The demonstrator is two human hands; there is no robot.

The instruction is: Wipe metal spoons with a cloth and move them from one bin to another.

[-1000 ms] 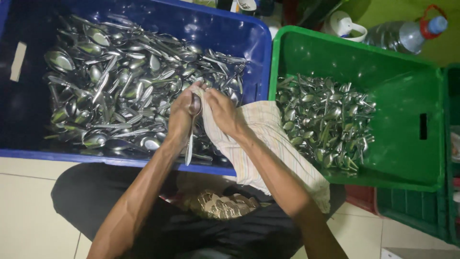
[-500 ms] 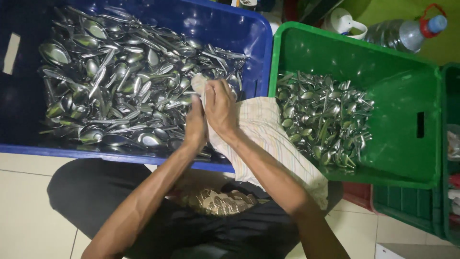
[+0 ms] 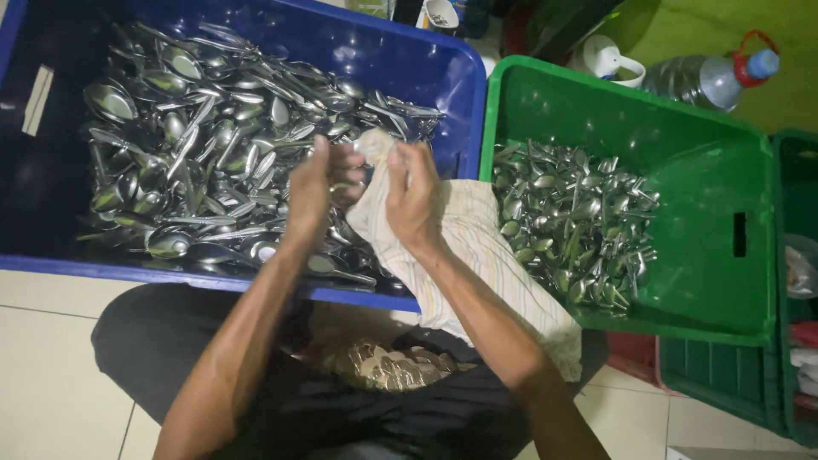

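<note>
My left hand point(image 3: 317, 189) and my right hand point(image 3: 415, 198) are raised over the near right corner of a blue crate point(image 3: 400, 51). Between them they grip a pale striped cloth point(image 3: 477, 255) and a metal spoon point(image 3: 345, 189), which is mostly hidden by fingers and cloth. The cloth drapes down from my right hand over my right forearm and the crate's rim. The blue crate holds a heap of many metal spoons point(image 3: 204, 153). Beside it on the right, a green crate point(image 3: 716, 281) holds a smaller pile of spoons point(image 3: 571, 221).
A clear plastic bottle with a red handle point(image 3: 707, 78) and a white cup point(image 3: 615, 61) stand behind the green crate. Another green crate point(image 3: 797, 281) sits at the far right. My dark-clothed lap point(image 3: 358, 409) is below, on a pale tiled floor point(image 3: 43, 341).
The spoon that hung down from my hands a second ago has been drawn up into the cloth. Both hands have lifted slightly and separated a little.
</note>
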